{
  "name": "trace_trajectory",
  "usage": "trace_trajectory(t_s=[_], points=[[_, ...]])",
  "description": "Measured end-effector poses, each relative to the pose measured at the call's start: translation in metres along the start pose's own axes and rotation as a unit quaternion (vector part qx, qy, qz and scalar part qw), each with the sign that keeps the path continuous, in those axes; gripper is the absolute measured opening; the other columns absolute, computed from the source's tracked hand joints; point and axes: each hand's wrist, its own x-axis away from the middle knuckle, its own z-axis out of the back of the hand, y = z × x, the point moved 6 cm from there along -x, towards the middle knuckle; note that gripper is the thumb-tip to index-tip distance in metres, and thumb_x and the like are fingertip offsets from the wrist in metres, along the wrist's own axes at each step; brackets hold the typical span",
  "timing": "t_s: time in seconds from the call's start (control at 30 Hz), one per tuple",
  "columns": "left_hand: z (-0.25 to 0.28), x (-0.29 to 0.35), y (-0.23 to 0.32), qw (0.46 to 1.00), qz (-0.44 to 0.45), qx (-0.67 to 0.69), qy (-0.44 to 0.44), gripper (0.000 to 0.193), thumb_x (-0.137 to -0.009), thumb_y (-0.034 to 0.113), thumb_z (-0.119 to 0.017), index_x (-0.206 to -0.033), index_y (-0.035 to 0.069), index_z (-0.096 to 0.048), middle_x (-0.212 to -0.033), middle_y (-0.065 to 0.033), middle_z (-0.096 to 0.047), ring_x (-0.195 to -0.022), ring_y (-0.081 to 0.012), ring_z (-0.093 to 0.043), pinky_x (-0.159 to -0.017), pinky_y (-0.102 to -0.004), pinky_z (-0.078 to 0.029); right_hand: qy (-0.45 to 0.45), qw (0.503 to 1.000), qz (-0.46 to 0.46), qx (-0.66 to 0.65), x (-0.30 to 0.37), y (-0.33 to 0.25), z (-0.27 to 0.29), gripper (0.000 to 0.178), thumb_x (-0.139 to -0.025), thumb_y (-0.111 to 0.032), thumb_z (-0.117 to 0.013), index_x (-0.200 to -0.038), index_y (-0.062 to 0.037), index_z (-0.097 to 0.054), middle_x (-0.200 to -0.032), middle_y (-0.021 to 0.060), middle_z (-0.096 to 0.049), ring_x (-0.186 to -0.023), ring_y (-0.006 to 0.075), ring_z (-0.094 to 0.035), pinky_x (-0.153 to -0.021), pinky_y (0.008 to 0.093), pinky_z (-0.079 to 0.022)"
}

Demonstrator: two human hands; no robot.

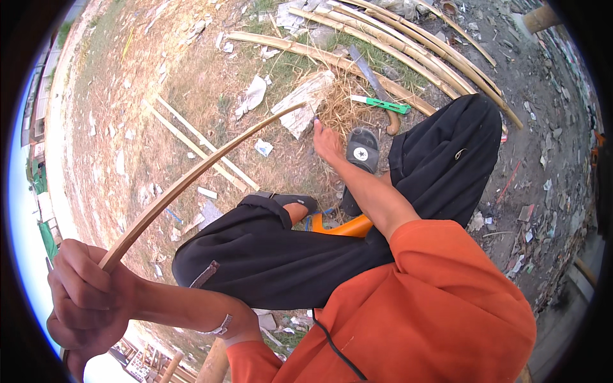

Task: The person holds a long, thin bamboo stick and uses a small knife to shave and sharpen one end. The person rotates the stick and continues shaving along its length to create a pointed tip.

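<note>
My left hand (89, 300) is closed round the near end of a long, thin bamboo strip (204, 161), which rises from the fist and bends away toward the middle of the ground. Close to the strip's far tip is my right hand (327, 142), its fingers curled together. A small dark bit shows at those fingertips, too small to name. Behind that tip lies a pale, flat, rough block (305, 105) beside dry straw-like shavings (348, 102). A green-handled cutter (383, 104) rests across a machete (371, 75) with a wooden handle, to the right of the shavings.
Several split bamboo poles (408, 48) lie along the far right. Two narrow bamboo strips (204, 143) lie on the ground at left. My sandalled foot (363, 152) is beside my right hand. An orange plastic piece (345, 228) shows between my legs. Paper scraps and rubble litter the ground.
</note>
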Motion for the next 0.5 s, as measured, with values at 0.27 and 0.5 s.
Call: trace_trajectory(t_s=[0.27, 0.5], points=[[-0.008, 0.0, -0.007, 0.99, 0.012, 0.13, -0.058, 0.045, -0.079, 0.041, -0.069, -0.049, 0.02, -0.043, -0.037, 0.0112, -0.03, -0.029, -0.0006, -0.022, -0.034, -0.0142, -0.017, -0.033, 0.981, 0.183, -0.059, 0.002, -0.043, 0.006, 0.065, -0.095, -0.05, -0.03, -0.077, 0.004, -0.061, -0.076, 0.0291, -0.061, -0.076, 0.0453, -0.058, -0.074, 0.0481, -0.045], [-0.021, -0.003, -0.011, 0.975, 0.049, 0.185, -0.111, 0.058, -0.075, 0.065, -0.06, -0.046, 0.019, -0.038, -0.036, 0.0098, -0.03, -0.03, -0.0018, -0.023, -0.036, -0.0172, -0.015, -0.036, 0.991, 0.131, -0.004, -0.004, -0.032, 0.002, 0.068, -0.093, -0.053, -0.03, -0.078, 0.0031, -0.064, -0.081, 0.0306, -0.061, -0.08, 0.0454, -0.059, -0.077, 0.0511, -0.044]])
